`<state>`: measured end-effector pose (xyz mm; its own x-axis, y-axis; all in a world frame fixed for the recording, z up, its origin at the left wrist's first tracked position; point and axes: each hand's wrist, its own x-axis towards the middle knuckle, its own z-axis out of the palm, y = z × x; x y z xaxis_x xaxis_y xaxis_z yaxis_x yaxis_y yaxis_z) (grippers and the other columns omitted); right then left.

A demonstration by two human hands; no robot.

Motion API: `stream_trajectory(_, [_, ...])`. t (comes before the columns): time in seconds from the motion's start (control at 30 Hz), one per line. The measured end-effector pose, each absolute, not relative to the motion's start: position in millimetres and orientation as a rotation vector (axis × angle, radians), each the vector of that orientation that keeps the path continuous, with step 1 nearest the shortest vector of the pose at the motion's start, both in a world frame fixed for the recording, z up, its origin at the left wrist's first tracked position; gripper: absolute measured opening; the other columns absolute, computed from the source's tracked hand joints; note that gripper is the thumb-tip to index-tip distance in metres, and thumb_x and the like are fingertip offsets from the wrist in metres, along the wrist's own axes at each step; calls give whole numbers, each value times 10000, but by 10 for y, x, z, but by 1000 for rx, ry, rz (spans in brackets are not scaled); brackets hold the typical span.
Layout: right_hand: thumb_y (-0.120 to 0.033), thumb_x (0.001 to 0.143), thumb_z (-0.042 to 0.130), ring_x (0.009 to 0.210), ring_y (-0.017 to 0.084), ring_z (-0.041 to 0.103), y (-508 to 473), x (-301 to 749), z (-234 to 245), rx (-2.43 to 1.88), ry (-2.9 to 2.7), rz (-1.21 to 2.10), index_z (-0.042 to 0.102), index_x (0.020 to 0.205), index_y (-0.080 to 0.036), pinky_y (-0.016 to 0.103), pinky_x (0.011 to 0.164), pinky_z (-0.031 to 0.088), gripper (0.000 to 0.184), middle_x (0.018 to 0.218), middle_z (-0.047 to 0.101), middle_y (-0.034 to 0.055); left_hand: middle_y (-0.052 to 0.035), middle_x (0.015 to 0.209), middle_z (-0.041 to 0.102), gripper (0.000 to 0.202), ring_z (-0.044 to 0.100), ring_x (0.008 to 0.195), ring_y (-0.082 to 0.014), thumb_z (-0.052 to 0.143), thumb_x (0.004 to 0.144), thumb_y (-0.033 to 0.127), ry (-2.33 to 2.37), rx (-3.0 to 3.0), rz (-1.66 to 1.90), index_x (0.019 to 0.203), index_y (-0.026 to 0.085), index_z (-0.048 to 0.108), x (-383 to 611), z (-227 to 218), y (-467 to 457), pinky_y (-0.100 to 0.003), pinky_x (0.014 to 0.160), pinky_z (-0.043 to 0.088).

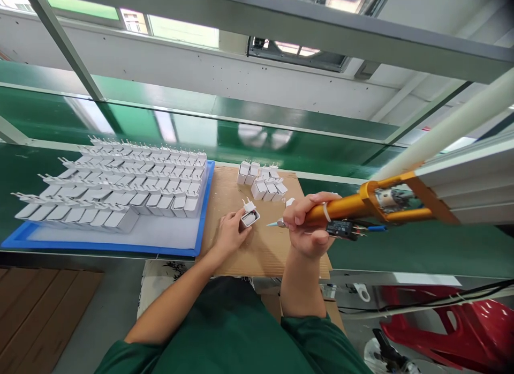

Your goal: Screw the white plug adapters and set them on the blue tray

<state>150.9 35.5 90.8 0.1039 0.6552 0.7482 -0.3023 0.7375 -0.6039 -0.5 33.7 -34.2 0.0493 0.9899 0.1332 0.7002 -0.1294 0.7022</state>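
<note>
My left hand (231,234) grips a white plug adapter housing (249,217) on the cardboard sheet (257,253). The housing's open end faces me, and its pins point away. In my right hand (307,229) is an orange glue dispensing gun (341,209), with my fingers wrapped round its barrel. Its pale blue tapered nozzle (273,224) points left, a short gap from the housing. A black switch (341,229) is fixed under the barrel. Beyond my hands, several more white adapters (269,187) stand grouped on the cardboard.
To the left, a blue-rimmed tray (204,216) holds rows of white adapters (120,181). The green workbench (385,251) extends right, under the gun's pale mount (469,176). A metal frame bar (281,23) crosses above. A red plastic panel (474,331) lies low at right.
</note>
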Motion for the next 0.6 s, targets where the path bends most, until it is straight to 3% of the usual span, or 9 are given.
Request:
stream_trajectory(0.23, [-592,785,763,413,101,362,337,1403,935,-284,-1311,792,611,1088,-322,246,369,344,434,606,481,-79,-7,860,733,557,673,692,-175,642,904,300,1434,1806,877,1444,229,522,-169,-167,117,-288,716,536])
stream_trajectory(0.6, [-552,791,784,432,95,412,308,1420,921,-246,-1306,801,609,1122,-312,240,381,367,444,632,502,-82,10,852,703,567,540,579,-116,639,908,258,1350,1963,1001,1464,235,529,-281,61,-44,-230,611,453])
